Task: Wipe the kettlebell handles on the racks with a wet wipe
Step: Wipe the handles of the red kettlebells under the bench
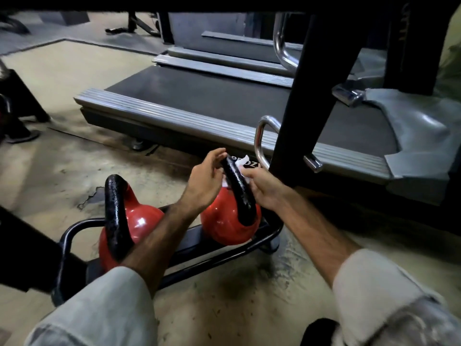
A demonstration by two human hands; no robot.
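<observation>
Two red kettlebells with black handles sit on a low black rack (224,255). The left kettlebell (139,221) stands untouched beside my left forearm. On the right kettlebell (224,223), my left hand (204,181) rests on the far left of the handle top (239,188), fingers curled over it. My right hand (259,186) presses a white wet wipe (243,163) against the handle's right side. Most of the wipe is hidden behind the handle and my fingers.
A treadmill (224,101) lies just beyond the rack, its silver side rail close to my hands. A black upright post (299,108) and chrome bar (259,141) stand right of the kettlebell. Worn floor surrounds the rack.
</observation>
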